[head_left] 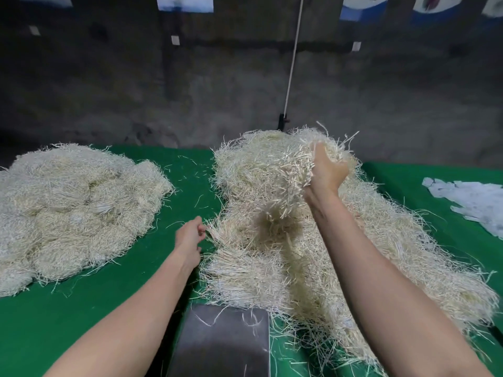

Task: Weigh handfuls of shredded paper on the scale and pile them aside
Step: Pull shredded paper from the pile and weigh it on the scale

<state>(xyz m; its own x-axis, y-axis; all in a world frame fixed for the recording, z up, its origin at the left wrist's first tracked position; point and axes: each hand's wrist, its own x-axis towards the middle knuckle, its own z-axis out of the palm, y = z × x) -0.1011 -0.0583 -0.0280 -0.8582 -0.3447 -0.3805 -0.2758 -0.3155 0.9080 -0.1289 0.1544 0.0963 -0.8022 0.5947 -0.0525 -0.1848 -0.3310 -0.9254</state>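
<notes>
A big heap of cream shredded paper covers the middle and right of the green table. My right hand is raised over the heap's far part and grips a thick handful of shreds, whose ends hang down blurred. My left hand pinches a few strands at the heap's left edge. The scale's dark grey platform lies at the near edge between my forearms, with only a few stray strands on it. A second, flatter pile of shredded paper lies on the left.
A white plastic sheet or bag lies at the table's right side. A white cord runs down the dark concrete wall behind the table to a black fitting. Loose strands are scattered on the green cloth between the two piles.
</notes>
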